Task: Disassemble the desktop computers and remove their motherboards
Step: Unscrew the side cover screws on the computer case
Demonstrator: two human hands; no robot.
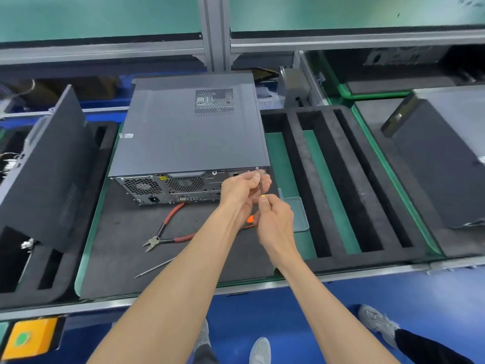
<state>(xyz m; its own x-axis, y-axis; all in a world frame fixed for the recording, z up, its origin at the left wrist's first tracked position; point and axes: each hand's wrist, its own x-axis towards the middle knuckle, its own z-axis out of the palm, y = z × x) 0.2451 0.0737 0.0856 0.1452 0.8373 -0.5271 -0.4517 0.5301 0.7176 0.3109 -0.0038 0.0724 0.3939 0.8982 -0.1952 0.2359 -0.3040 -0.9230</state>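
A grey desktop computer point(189, 132) lies flat on a black foam tray point(118, 258), its rear panel with fans and ports facing me. A thin screwdriver point(261, 186) points up at a screw point(257, 168) on the rear panel's upper right corner. My left hand point(242, 186) pinches the screwdriver's shaft near the tip. My right hand point(275, 222) grips its handle from below. The handle is mostly hidden in my fingers.
Red-handled cutters point(168, 229) and a thin metal rod point(154, 267) lie on the foam in front of the computer. A clear plastic box point(299, 214) sits right of my hands. Foam slots point(341, 179) run at the right. Other computer cases stand left point(44, 164) and right point(441, 164).
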